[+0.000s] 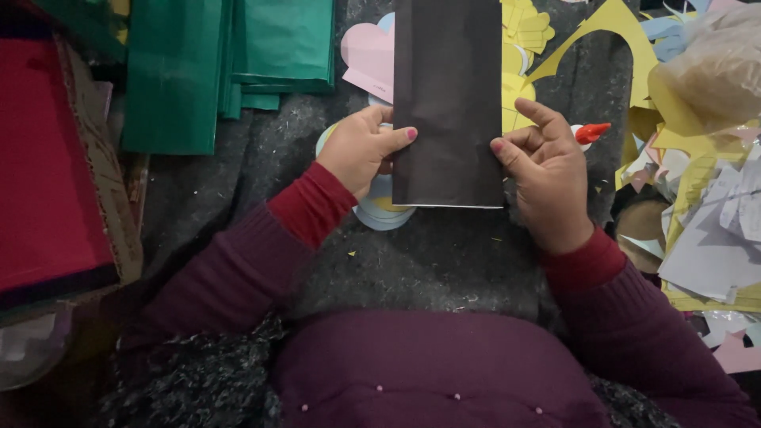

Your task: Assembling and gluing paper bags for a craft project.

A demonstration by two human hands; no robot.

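Observation:
A long dark brown paper sheet (449,95), folded flat like a bag, lies upright in the middle over a grey felt surface (444,254). My left hand (361,147) pinches its lower left edge with the thumb on top. At the lower right edge, my right hand (547,170) grips it the same way. Under the sheet's bottom end peek pale blue and yellow round paper cutouts (384,210). A white glue bottle with a red nozzle (590,132) lies just behind my right hand.
Stacks of green paper (206,63) lie at the top left, red sheets (47,158) on cardboard at the far left. Pink (369,51) and yellow cutouts (527,36) sit beside the sheet's top. Yellow, white and blue paper scraps (705,206) and a plastic bag (713,63) crowd the right.

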